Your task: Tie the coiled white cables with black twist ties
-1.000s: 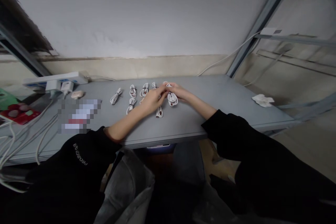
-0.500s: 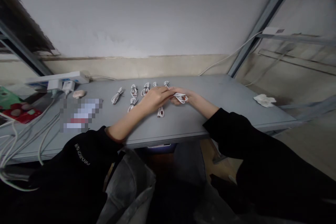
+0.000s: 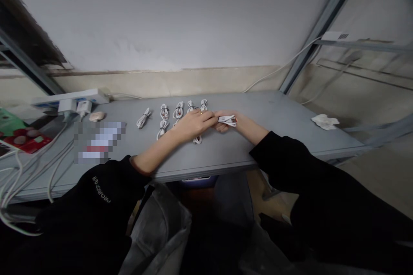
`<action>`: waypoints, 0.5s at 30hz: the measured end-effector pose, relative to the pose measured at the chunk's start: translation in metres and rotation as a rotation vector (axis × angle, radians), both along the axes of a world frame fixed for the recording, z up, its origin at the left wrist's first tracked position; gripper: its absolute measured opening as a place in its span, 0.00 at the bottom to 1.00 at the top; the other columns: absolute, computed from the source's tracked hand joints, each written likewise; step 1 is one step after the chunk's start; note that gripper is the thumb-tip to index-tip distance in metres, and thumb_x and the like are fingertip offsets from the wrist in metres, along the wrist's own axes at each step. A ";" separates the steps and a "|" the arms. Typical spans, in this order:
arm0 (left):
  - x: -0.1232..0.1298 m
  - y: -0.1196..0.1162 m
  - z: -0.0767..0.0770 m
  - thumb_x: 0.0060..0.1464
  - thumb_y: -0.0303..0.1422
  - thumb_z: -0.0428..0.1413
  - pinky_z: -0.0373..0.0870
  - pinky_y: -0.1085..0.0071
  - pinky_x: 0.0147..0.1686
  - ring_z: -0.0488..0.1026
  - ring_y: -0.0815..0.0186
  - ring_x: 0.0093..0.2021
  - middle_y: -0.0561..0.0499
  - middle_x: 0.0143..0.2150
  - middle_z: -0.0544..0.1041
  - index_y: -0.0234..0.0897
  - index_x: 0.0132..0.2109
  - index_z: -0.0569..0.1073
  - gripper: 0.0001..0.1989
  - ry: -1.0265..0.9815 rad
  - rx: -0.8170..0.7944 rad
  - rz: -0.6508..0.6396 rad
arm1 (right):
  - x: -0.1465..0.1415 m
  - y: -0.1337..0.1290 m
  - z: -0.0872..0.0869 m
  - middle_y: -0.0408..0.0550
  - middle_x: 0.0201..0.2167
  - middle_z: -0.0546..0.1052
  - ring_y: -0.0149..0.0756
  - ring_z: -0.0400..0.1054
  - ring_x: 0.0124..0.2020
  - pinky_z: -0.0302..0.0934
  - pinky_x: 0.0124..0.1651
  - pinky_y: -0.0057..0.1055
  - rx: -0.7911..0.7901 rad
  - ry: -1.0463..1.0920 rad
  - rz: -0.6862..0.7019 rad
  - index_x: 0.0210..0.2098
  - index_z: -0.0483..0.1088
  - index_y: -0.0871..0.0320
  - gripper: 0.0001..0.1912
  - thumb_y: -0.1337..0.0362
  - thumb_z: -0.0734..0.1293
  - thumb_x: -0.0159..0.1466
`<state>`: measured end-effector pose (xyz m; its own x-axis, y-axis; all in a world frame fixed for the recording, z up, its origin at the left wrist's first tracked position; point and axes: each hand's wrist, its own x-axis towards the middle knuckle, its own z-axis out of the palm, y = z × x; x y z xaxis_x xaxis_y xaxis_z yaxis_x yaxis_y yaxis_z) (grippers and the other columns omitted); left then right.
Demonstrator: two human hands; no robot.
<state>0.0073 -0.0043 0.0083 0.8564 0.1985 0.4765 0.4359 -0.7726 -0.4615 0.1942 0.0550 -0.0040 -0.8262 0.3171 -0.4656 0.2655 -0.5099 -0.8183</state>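
Note:
A coiled white cable [image 3: 227, 120] is held between my two hands above the grey desk [image 3: 226, 154]. My right hand [image 3: 222, 126] is closed around it from the right. My left hand [image 3: 200, 121] has its fingers pressed together at the cable's left end, against the right fingers. Several tied white cable bundles lie behind and left of the hands, among them one at the far left [image 3: 144, 118], one in the back row [image 3: 164, 111] and one just behind my hands [image 3: 204, 104]. Another bundle [image 3: 198, 139] is partly hidden under my left hand.
At the left, a white power strip [image 3: 87, 94] holds plugs, with loose cables trailing to the desk edge. Near it are a pale pink case [image 3: 97, 116], a blurred-out item [image 3: 100, 142] and a red package [image 3: 29, 139]. Crumpled tissue [image 3: 325, 122] lies far right.
Both hands have shifted slightly toward the right and down, and the held coil has turned to look narrower. More of the bundles behind them shows.

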 end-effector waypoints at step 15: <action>0.008 -0.005 0.001 0.67 0.34 0.41 0.66 0.66 0.37 0.70 0.62 0.37 0.44 0.38 0.73 0.35 0.46 0.71 0.15 -0.327 -0.366 0.078 | -0.007 -0.010 0.014 0.34 0.12 0.57 0.22 0.46 0.11 0.45 0.13 0.20 0.245 0.134 -0.198 0.23 0.58 0.56 0.17 0.65 0.59 0.68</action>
